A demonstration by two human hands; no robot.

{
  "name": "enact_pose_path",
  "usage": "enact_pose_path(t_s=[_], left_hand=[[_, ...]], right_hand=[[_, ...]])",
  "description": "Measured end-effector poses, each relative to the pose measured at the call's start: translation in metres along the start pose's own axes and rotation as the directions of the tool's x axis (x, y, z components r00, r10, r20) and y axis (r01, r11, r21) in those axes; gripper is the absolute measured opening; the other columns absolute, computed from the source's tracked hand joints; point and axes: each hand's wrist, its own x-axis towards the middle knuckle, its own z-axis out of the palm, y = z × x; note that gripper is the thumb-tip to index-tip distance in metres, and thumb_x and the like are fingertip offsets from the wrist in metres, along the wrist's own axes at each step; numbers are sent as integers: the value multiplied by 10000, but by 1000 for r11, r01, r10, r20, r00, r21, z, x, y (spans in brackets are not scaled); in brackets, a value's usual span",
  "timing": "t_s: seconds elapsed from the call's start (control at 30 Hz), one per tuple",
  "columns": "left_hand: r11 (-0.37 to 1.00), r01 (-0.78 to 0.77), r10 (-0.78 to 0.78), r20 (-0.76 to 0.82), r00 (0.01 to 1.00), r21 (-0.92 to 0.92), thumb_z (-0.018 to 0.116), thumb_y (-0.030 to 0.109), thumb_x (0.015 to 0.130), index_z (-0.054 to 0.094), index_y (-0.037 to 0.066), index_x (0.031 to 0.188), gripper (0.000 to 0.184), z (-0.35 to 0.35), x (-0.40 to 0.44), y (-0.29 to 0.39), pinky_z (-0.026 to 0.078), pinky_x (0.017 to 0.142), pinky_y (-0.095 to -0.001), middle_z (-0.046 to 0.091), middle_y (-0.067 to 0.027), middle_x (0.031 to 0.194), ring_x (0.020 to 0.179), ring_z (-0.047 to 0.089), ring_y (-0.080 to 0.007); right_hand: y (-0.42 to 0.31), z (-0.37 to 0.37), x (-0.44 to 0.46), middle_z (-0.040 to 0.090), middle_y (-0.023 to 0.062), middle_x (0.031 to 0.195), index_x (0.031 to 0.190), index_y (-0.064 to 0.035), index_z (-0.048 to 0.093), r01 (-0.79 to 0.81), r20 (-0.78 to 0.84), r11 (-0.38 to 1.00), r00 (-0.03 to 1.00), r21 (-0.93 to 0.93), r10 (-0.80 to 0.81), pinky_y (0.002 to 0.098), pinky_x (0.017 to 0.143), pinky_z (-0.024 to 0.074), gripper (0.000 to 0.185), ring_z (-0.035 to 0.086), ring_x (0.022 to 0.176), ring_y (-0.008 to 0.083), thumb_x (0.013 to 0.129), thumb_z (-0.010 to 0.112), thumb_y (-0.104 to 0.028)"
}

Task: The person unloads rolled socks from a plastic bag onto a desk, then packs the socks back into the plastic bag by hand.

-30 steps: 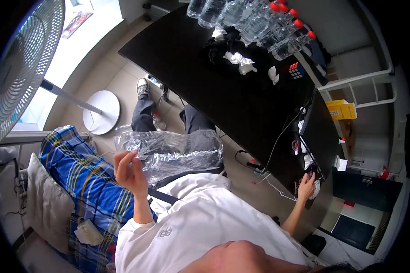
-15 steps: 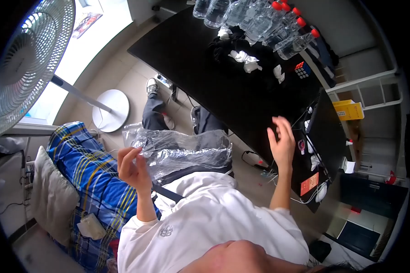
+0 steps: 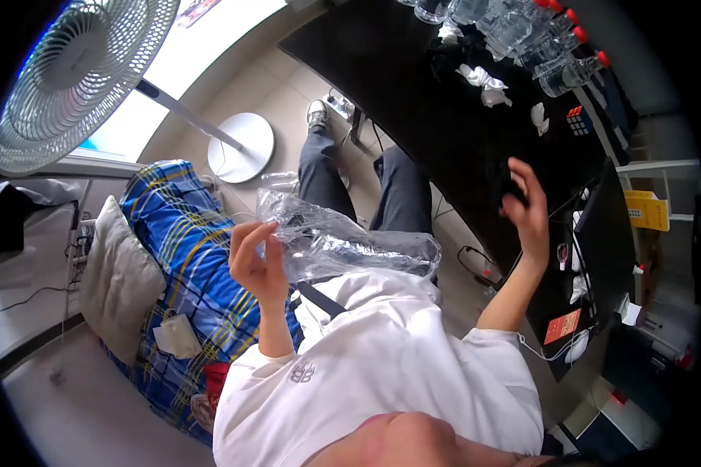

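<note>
My left hand point(image 3: 258, 261) is closed, its thumb and fingers pinching the edge of a clear plastic bag point(image 3: 327, 241). The crinkled bag lies across my lap and thighs, its left end raised near my fingertips. Over the black table point(image 3: 413, 93), my right hand point(image 3: 526, 210) is curled, thumb and fingers bent around something dark. Against the black surface I cannot make out what that is. Farther up the table are crumpled white pieces point(image 3: 487, 86) that look like cloth or tissue, beside a dark heap point(image 3: 444, 66).
Bottles with red caps point(image 3: 568, 74) stand at the table's far end, near a puzzle cube point(image 3: 578, 121). A red booklet point(image 3: 562, 325) and white mouse point(image 3: 576, 346) lie at the near right. A floor fan point(image 3: 241, 148) stands left, by a blue plaid bedcover point(image 3: 187, 233).
The view has shifted, so the surroundings sit farther right. My right hand's fingers have curled in from a more open pose above the table. My left hand stays at the bag's edge.
</note>
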Motion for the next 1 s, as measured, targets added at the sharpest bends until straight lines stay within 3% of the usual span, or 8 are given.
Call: enact_pose_path(t_s=[0.1,0.23,0.37,0.53,0.67,0.77,0.93,1.0], left_hand=[[1000,-28,28,31,999,1,693,-33,868,750,-33,998,142,3,4,2,413,700,-271,644,-97,892,793,571,-174],[998,-55,57,52,997,-30,695,-28,855,748,-41,996,151,8,8,6,407,703,-280,635,-97,890,793,563,-180],[997,-68,70,49,996,-47,693,-22,856,747,-42,995,151,8,9,5,405,707,-282,623,-96,883,795,553,-179],[996,-50,51,17,999,-74,690,-20,862,744,-41,990,140,6,4,-1,400,712,-281,609,-94,873,800,543,-178],[997,-15,15,-4,1000,-72,694,-26,863,746,-40,981,129,11,3,3,396,703,-280,607,-89,859,792,542,-179],[999,-17,17,10,1000,-43,713,-20,863,749,-37,963,107,13,6,6,390,689,-273,606,-78,831,769,541,-173],[999,-3,7,85,996,-48,705,-30,865,753,-27,969,115,15,10,5,390,677,-271,608,-77,834,758,543,-165],[997,14,-7,94,996,-73,705,-29,868,752,-27,970,113,18,10,2,392,680,-269,611,-77,838,764,547,-162]], right_hand=[[-44,12,-19,738,165,1090,1254,-60,684,273,319,939,888,211,-330,342,803,573,462,739,913,234,818,766,-187],[-87,64,-23,725,132,1059,1286,-133,686,293,546,941,823,-169,-158,392,807,591,505,724,900,295,799,816,-172],[-83,104,-22,707,102,1204,1265,-140,711,359,414,903,878,-236,-241,379,835,586,507,701,1018,308,792,833,-273],[-72,92,-14,713,111,1218,1237,-110,713,443,373,867,862,-229,-342,420,895,559,438,697,1039,311,838,798,-273],[-65,68,-8,723,97,1160,1201,-98,711,355,296,846,922,-397,-249,410,912,550,354,690,1045,283,866,776,-193],[-53,41,1,715,116,1161,1211,-65,694,167,84,816,986,-553,-145,444,958,533,326,680,1053,321,901,735,-158],[1,-14,32,350,180,1600,1550,-261,421,-203,-131,530,977,-823,171,493,1068,467,746,498,1321,417,890,768,-239],[39,-31,60,295,211,1619,1568,-288,389,-187,-202,526,979,-830,29,522,1064,469,801,474,1315,480,873,787,-270]])
